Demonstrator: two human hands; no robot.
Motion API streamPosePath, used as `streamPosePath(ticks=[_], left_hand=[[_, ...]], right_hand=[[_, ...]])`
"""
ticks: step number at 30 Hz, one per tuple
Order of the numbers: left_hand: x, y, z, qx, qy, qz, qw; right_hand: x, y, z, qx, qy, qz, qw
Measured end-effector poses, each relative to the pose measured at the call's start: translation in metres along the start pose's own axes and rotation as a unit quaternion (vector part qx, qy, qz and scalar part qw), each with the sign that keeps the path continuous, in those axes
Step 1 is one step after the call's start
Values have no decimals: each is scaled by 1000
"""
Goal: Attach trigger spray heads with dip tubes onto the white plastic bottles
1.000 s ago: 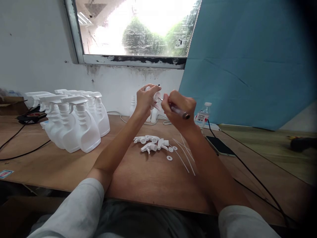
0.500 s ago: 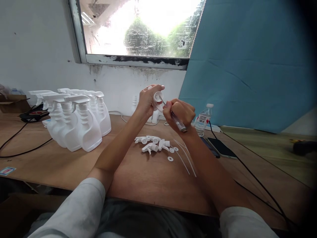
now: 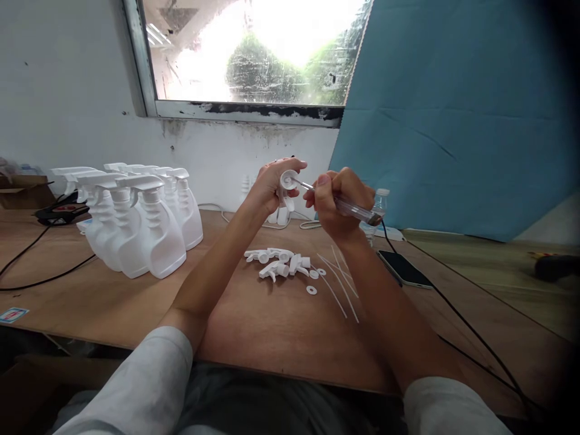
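Raised over the table, my left hand [image 3: 268,182] is closed around a white trigger spray head [image 3: 286,192], its round collar facing me. A slim screwdriver [image 3: 351,208] with a clear handle is gripped in my right hand [image 3: 339,196]. Its metal tip reaches the collar opening; how far in it goes is hard to see. Below on the table lie several loose white trigger spray heads [image 3: 275,270]. Beside them are small white washers [image 3: 312,290] and several thin white dip tubes [image 3: 335,287], partly hidden by my right forearm.
Several white spray bottles [image 3: 161,238] with heads stand grouped at the left. A cardboard box [image 3: 25,191] and black cables lie beyond them. At the right are a clear water bottle [image 3: 382,202], partly behind my hand, and a phone [image 3: 405,269]. A window [image 3: 254,54] is ahead.
My right hand has turned and shifted right, so the screwdriver handle now points further right and lies flatter. The left hand, with the spray head, has moved only slightly.
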State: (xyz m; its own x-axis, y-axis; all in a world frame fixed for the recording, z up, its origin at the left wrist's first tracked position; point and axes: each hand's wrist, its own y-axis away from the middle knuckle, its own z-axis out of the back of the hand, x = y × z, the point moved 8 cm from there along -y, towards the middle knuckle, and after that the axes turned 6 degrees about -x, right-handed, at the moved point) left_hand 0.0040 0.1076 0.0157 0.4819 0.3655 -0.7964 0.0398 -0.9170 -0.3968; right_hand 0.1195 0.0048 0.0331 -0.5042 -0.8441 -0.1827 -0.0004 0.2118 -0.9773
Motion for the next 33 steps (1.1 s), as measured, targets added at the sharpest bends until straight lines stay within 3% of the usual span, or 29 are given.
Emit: streamPosePath(ticks=[3,6,11,17,23,25,28,33], left_hand=[[-2,3,1,-28,4,-30,999],[-7,9,-1,-49,10,-56,997],[-13,14,-1,-65,17,-67,995],[-13,9,6,-67,25,-51,996],[-6,6,8,-75,53,-23,995],[-5,6,6,-65,60,-10,996],[-3,6,4,-42,54,17,998],[1,5,-1,1,22,50,999]], right_hand=[[7,-3,1,33,94,76,992],[5,-4,-1,58,137,87,985],[2,-1,-7,62,118,82,988],[-3,4,-12,48,43,26,998],[2,11,-11,22,45,80,996],[0,10,-9,21,28,54,998],[-11,5,-5,14,-43,-40,998],[-28,2,-9,27,-178,-159,971]])
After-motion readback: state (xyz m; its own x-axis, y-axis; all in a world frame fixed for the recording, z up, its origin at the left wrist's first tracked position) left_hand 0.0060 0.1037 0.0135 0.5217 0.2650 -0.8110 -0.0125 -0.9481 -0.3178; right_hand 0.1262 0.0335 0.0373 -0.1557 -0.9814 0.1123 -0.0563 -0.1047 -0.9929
